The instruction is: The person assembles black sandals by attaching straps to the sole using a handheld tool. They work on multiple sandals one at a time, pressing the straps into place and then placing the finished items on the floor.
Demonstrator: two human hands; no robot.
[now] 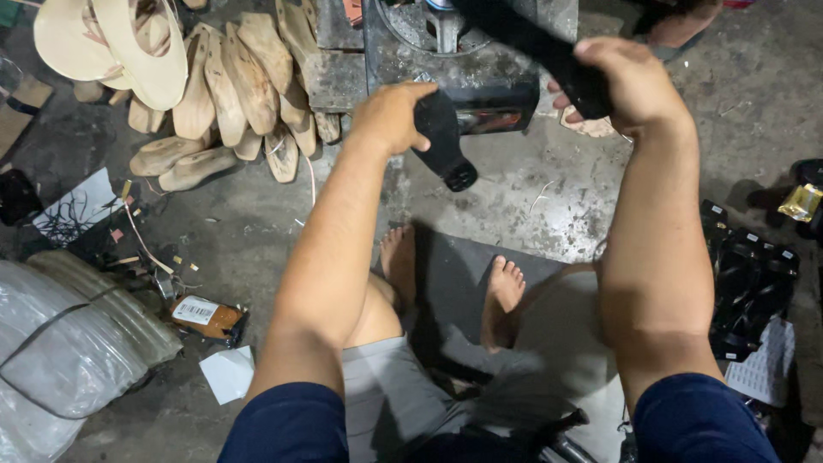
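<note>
Left hand (390, 116): fingers clenched on the heel end of a black shoe (443, 137), heel tip pointing down.
Right hand (624, 81): fingers gripping the shoe's other end.
Shoe position: over the metal block (403, 56), above the floor (531, 193).
Nearby: wooden lasts (231, 90) heaped at left.

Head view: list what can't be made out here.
- Black shoe: the left hand covers its upper part.
- Right hand: its grip on the dark piece hides the fingers; the piece is motion-blurred and cut off by the top edge.
- Metal stand: its top is cut off by the top edge.
- Wooden lasts: the pile's far side is cut off by the top edge.
- Black sandals: too dark to count.
</note>
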